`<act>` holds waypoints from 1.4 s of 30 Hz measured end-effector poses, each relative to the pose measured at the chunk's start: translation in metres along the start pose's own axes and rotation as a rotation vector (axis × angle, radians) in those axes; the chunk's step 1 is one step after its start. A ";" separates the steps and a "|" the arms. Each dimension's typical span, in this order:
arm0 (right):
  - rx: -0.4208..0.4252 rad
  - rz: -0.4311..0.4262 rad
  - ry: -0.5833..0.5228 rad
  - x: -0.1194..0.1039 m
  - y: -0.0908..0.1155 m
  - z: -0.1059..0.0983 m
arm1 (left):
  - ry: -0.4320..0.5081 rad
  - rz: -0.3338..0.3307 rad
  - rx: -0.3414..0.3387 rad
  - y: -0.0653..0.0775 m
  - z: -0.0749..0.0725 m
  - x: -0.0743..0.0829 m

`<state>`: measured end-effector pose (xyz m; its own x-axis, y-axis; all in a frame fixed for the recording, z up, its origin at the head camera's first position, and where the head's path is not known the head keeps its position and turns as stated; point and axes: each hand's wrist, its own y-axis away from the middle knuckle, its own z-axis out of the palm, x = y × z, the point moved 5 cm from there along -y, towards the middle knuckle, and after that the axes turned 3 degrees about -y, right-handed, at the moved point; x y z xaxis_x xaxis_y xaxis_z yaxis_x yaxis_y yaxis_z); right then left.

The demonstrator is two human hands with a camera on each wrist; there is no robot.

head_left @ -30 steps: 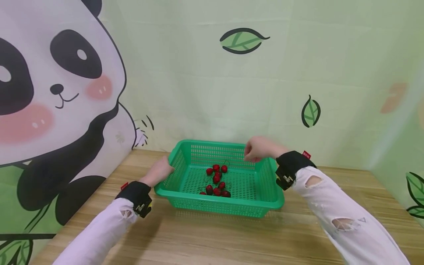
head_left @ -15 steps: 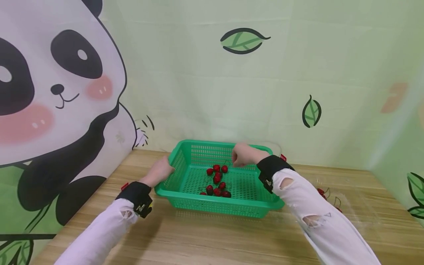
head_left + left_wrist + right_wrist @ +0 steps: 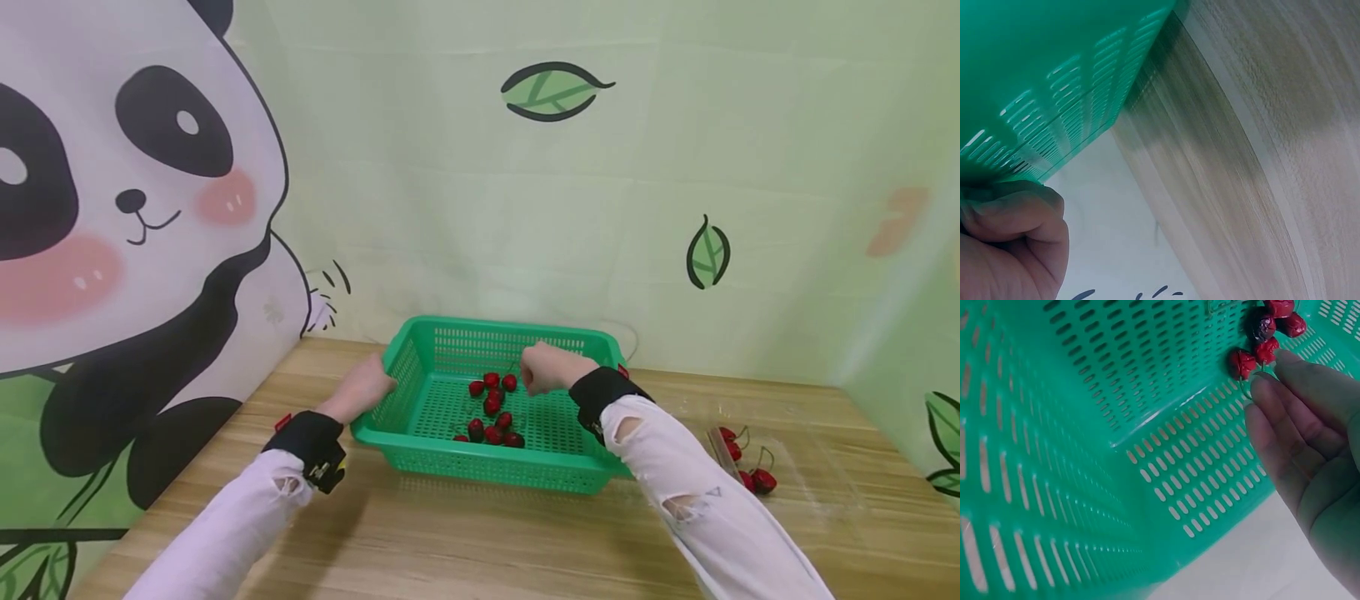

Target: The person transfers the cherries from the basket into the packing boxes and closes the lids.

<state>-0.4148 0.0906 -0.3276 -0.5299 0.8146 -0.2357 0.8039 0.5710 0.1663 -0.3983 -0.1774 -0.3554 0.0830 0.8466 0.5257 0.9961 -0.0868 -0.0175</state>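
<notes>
We have the left hand (image 3: 362, 390) gripping the green basket (image 3: 491, 473), the right hand (image 3: 553, 369) with fingers bunched narrowly by cherries (image 3: 492, 406) inside, whether pinching we can't tell; a hasty grab could scatter them

I see a green slotted plastic basket (image 3: 495, 477), upright on the bench (image 3: 450, 554), long sides running 9 to 3 o'clock. On its floor: shiny red cherries (image 3: 492, 406), some darker, some stemmed; one cluster near the middle, another at 6 o'clock by the near wall.
</notes>
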 end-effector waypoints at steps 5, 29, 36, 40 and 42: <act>-0.001 -0.012 0.007 -0.003 -0.002 0.004 | 0.004 0.019 0.013 0.000 -0.002 0.000; -0.082 0.036 0.034 0.002 -0.011 0.034 | -0.011 -0.031 -0.020 0.001 0.000 -0.001; -0.092 0.044 0.035 0.001 -0.012 0.035 | -0.024 -0.015 0.002 0.001 -0.001 -0.001; -0.104 0.064 0.026 0.001 -0.012 0.036 | -0.010 0.000 0.011 0.001 0.000 -0.001; -0.115 0.080 0.014 0.002 -0.011 0.037 | 0.003 0.014 0.015 0.000 0.000 -0.001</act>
<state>-0.4147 0.0824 -0.3653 -0.4694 0.8590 -0.2043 0.8081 0.5112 0.2928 -0.3982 -0.1777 -0.3561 0.0971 0.8439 0.5276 0.9951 -0.0908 -0.0379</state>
